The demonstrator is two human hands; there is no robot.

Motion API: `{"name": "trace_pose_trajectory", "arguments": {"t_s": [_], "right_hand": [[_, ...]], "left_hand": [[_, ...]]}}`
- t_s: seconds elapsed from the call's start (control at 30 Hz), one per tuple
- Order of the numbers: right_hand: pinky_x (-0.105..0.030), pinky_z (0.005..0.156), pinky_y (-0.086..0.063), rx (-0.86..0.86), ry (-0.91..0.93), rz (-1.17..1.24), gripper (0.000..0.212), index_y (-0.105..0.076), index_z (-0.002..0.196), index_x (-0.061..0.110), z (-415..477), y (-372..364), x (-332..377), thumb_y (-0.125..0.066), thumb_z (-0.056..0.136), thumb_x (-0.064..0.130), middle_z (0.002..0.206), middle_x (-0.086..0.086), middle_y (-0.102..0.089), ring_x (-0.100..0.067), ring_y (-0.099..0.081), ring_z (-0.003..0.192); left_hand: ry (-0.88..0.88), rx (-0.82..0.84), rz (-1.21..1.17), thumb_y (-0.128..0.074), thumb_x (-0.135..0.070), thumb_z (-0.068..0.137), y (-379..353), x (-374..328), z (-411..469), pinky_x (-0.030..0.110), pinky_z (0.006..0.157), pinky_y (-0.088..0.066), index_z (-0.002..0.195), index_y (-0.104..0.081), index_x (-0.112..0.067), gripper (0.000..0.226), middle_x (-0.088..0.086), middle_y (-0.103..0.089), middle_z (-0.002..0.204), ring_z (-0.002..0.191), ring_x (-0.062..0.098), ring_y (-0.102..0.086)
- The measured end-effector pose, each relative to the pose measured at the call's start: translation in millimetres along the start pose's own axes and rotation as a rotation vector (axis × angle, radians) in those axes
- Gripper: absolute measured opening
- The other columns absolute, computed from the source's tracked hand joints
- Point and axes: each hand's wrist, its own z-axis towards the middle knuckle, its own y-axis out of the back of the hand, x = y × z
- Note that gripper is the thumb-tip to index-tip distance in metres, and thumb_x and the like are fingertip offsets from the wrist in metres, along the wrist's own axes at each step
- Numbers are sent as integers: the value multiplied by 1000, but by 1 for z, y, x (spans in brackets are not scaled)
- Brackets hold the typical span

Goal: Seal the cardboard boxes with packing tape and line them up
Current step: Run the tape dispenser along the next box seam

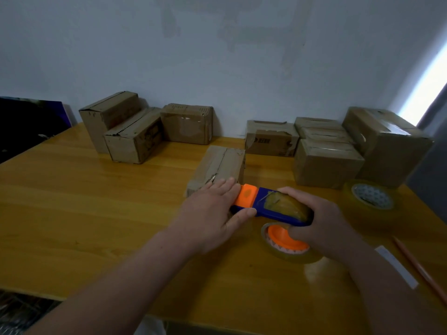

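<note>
A small cardboard box [221,165] stands in the middle of the yellow wooden table [96,201], its top seam running away from me. My left hand [212,211] lies with straight fingers on the box's near end, thumb against the blue and orange tape dispenser [256,204]. My right hand [324,223] grips the dispenser's rear, where its tape roll [287,243] with an orange hub hangs over the table. The dispenser's orange front end meets the box's near edge.
Three boxes [135,131] are grouped at the back left by the wall. Several more boxes [326,151] stand at the back right. A spare tape roll [371,197] lies at the right. A pencil [420,269] and a white strip [396,267] lie near the right edge.
</note>
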Motion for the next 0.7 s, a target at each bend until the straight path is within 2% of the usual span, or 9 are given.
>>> {"name": "trace_pose_trajectory", "arguments": {"t_s": [0.13,0.23,0.33,0.43,0.5,0.57,0.7], "right_hand": [[-19,71,-50,-53,27,-31,78,-40,138,46,-11,-19,13,-76,71,29,118,12,-52,-5,-54,97],[-16,68,-47,-112,22,-67,78,-33,141,50,-16,-39,26,-72,74,40,115,13,-51,-5,-52,96],[-21,72,-50,-103,20,-108,78,-27,141,52,-17,-46,32,-69,76,46,115,13,-49,-8,-52,99],[-23,77,-51,-65,11,-114,80,-24,142,52,-17,-42,32,-70,76,46,115,14,-46,-8,-49,104],[-23,77,-51,-33,16,-113,83,-22,143,52,-19,-40,31,-70,76,44,116,14,-47,-9,-49,104],[-21,73,-51,-7,19,-93,84,-22,143,53,-23,-36,31,-71,75,43,113,15,-49,-7,-53,100],[-9,59,-46,-6,39,-58,83,-27,141,53,-36,-17,29,-72,72,43,106,25,-51,2,-56,89]], "left_hand": [[2,-2,-98,-5,-63,90,14,13,-3,19,107,-11,148,-29,-25,73,-5,-26,156,142,7,-22],[49,16,-164,-16,-51,97,24,27,5,22,108,-16,146,-35,-26,58,-7,-31,154,140,7,-26],[51,134,-134,-17,-45,101,28,34,13,24,112,-8,151,-22,-25,54,-6,-16,159,144,8,-13],[47,236,-155,-8,-53,94,26,35,14,19,106,6,152,-6,-28,64,-9,2,160,145,5,3],[51,236,-175,-5,-57,87,26,35,12,18,104,9,152,-3,-29,71,-10,5,160,144,3,6],[61,243,-183,-6,-56,90,26,35,12,17,104,9,152,-2,-30,68,-11,6,160,144,3,7],[67,262,-181,-9,-49,97,26,33,13,16,102,9,152,-2,-29,59,-11,6,160,144,1,6]]}}
